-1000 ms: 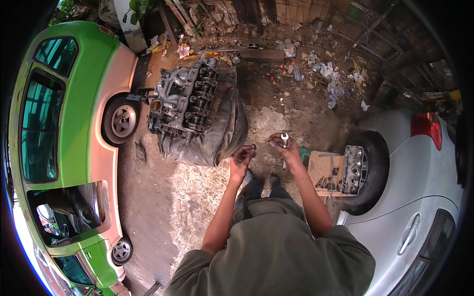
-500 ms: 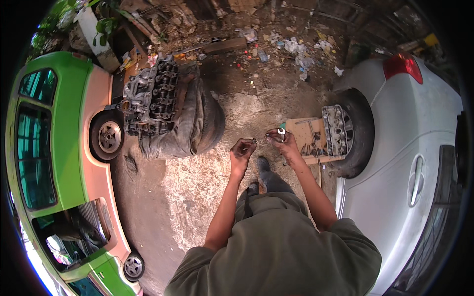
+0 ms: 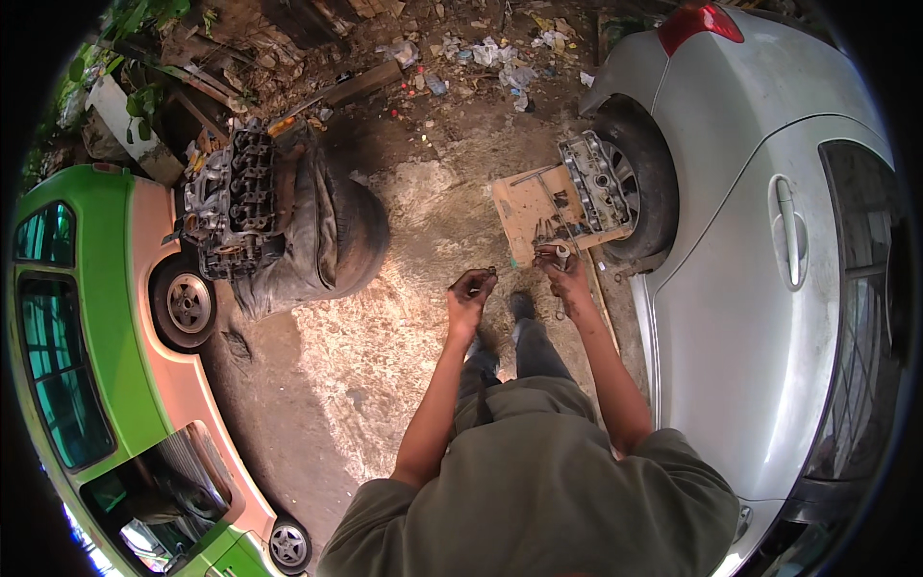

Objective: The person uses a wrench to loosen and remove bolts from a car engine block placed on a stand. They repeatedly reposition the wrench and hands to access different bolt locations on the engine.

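Observation:
My left hand (image 3: 465, 296) is closed, its fingertips pinching a small dark metal part (image 3: 492, 272) too small to name. To the right, my right hand (image 3: 567, 283) is wrapped round a spanner (image 3: 562, 254). One pale end of it shows above the fingers, and the other seems to poke out below the palm. The hands are held apart in front of my body, over the ground. Just beyond my right hand lies a cardboard sheet (image 3: 517, 213) with small dark parts and thin tools on it.
On the cardboard's right side, a metal engine cover (image 3: 598, 181) leans by the wheel of a silver car (image 3: 721, 288). To the left, a cylinder head (image 3: 236, 207) rests on a covered tyre (image 3: 361, 231). A green and pink van (image 3: 125, 317) stands far left. Litter (image 3: 490, 53) lies at the back.
My view has turned to the right, so the cardboard and silver car sit further into the picture. My hands are a little further apart. Both keep their hold.

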`<state>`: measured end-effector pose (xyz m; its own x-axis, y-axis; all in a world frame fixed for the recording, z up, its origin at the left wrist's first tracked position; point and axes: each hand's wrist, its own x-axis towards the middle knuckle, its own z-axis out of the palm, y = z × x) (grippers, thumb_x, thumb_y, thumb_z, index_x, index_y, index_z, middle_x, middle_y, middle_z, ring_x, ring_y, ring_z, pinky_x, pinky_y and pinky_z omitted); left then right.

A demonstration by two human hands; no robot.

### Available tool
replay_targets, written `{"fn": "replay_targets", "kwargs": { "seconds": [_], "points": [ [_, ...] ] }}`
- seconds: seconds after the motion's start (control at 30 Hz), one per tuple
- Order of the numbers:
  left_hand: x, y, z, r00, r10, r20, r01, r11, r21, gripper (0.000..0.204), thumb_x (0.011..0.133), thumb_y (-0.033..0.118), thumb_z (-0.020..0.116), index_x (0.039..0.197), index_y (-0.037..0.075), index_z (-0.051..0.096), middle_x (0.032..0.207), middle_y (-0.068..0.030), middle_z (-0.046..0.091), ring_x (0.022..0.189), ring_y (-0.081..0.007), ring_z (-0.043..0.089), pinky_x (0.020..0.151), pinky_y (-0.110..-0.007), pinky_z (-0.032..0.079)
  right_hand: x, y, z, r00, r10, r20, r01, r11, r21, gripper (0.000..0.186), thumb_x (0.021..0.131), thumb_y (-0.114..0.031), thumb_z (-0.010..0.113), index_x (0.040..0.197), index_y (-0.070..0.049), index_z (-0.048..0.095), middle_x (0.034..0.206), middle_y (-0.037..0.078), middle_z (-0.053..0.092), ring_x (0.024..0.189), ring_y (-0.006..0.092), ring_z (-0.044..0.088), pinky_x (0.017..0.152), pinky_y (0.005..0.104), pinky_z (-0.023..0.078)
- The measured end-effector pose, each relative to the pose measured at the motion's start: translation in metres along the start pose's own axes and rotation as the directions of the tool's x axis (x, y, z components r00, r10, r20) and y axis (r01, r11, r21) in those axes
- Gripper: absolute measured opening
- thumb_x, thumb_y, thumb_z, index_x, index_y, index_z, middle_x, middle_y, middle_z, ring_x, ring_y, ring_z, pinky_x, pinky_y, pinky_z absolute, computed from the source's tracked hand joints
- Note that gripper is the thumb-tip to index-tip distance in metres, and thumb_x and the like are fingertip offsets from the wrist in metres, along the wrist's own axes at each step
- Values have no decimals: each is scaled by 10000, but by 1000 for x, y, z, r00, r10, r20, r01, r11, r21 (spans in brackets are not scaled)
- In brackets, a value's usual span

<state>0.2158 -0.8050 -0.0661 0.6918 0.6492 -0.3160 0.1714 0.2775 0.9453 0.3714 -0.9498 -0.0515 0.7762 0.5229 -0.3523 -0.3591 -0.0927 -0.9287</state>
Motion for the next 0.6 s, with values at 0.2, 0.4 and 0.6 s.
{"fn": "replay_targets", "kwargs": {
  "seconds": [0.2, 0.4, 0.6],
  "points": [
    [19, -11, 57, 999, 10, -41, -7, 997, 80, 196, 919, 106, 764, 1082, 6, 719, 952, -33, 720, 823, -98, 605, 742, -274, 497, 35, 6, -66, 998, 2, -68, 3, 997, 73, 224, 889, -55, 740, 1104, -68, 680, 911, -6, 721, 505, 12, 422, 442, 231, 289],
    [50, -30, 118, 991, 34, -133, -21, 995, 99, 123, 924, 92, 759, 1007, 18, 707, 897, -35, 719, 789, -107, 629, 708, -283, 498, 96, 34, -118, 996, -31, -80, 32, 999, 7, 174, 860, -87, 775, 1003, -25, 698, 919, 70, 729, 865, 170, 684, 783, 329, 529],
    [74, -57, 148, 991, -71, -115, 86, 988, 125, 140, 921, 99, 757, 1024, 12, 721, 903, -39, 724, 794, -123, 634, 736, -295, 505, 143, 59, -154, 987, 91, -132, -134, 922, -364, 204, 844, -146, 811, 997, -54, 714, 925, 99, 745, 796, 187, 688, 727, 372, 534]
  ]
}}
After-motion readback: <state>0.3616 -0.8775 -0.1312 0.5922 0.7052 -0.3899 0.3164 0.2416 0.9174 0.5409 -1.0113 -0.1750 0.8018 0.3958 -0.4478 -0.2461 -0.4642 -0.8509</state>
